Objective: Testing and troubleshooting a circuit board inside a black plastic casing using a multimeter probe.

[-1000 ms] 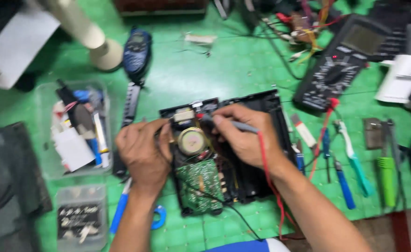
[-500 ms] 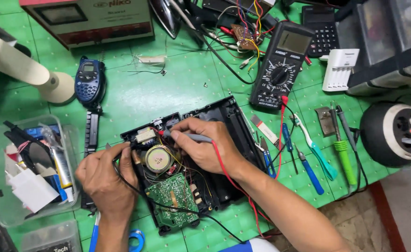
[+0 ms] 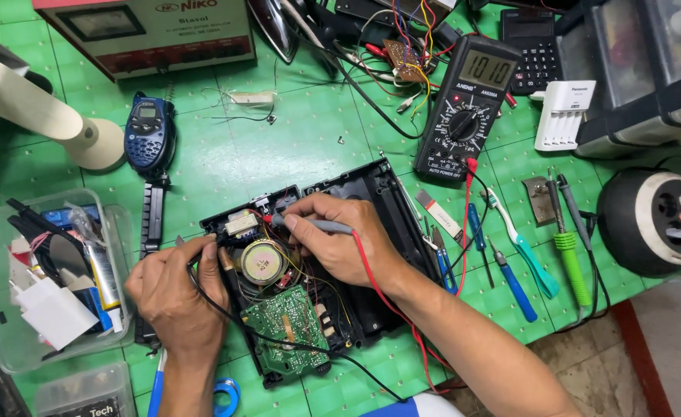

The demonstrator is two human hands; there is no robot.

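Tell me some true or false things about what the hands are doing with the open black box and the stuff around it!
1. The right hand holds a grey probe with a red wire. True.
2. The left hand rests on the blue walkie-talkie. False: it is at the left edge of the open black device, beside a black wire.
3. A round speaker sits inside the open device, above a green circuit board. True.
4. The multimeter lies to the left of the open device. False: it lies up and to the right of it.
5. The green-handled screwdriver is in the right hand's grip. False: it lies on the green mat, right of the hands.
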